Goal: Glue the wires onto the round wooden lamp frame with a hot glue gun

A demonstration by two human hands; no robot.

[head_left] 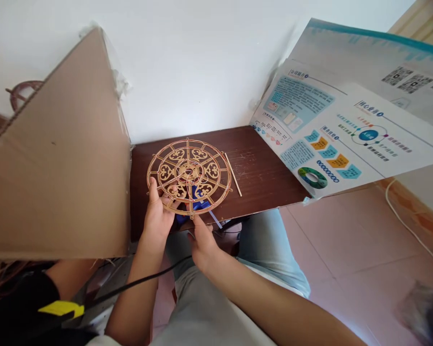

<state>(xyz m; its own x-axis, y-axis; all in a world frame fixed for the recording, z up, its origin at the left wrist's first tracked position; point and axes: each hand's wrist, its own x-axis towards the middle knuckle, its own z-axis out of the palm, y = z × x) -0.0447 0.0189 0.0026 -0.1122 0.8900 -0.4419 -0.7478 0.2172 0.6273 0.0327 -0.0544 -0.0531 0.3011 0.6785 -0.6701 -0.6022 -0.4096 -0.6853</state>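
Observation:
A round wooden wheel (190,171) with cut-out scroll patterns and thin wires along its rings is held tilted over the front of the brown table. My left hand (158,214) grips its left rim, thumb on top and fingers underneath. At the near edge, my right hand (204,240) pinches the rim by a small tab, its thumb showing and its other fingers mostly hidden. Below the wheel, partly covered by it, is a blue glue gun (202,205) with a pale glue stick (215,219) jutting out. A thin wooden stick (233,174) lies just right of the wheel.
The brown table (263,178) stands against a white wall. A cardboard panel (65,158) rises on the left, a printed board (332,129) on the right. A black cable (140,279) crosses my left forearm. Another person's arm (72,274) shows at lower left.

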